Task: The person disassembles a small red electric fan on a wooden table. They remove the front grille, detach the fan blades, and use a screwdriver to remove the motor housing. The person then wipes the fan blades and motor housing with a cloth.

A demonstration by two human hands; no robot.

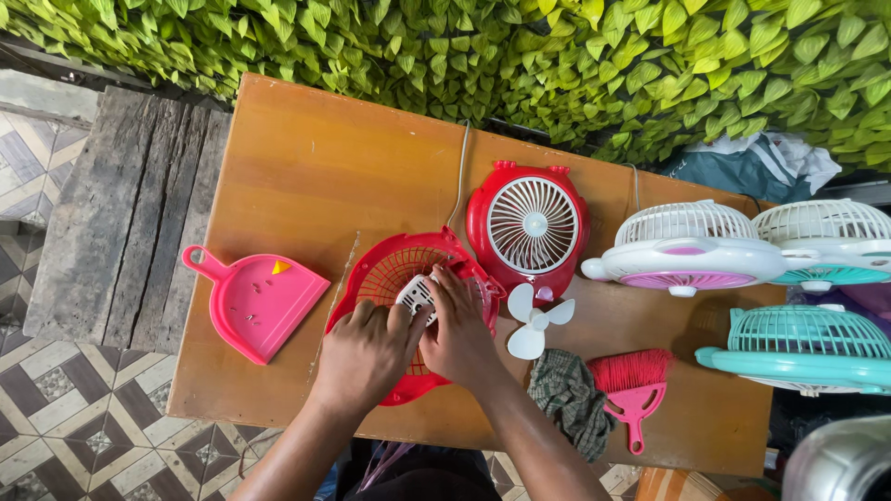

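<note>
Head view, frame centre: left hand and right hand pinch a small white plastic motor housing. It sits inside a round red plastic fan shell. White three-blade propeller lies just right.

Glossy red plastic fan shell on smooth wooden table.

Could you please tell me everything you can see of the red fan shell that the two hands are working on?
The red fan shell is a round, plastic-looking grille with thin radial ribs, lying flat on the wooden table, near its front edge. A small white motor block sits at its centre. The left hand and right hand both rest over it, fingers on the motor block, hiding its lower middle. Its upper right rim meets the red fan front beside it.
</note>
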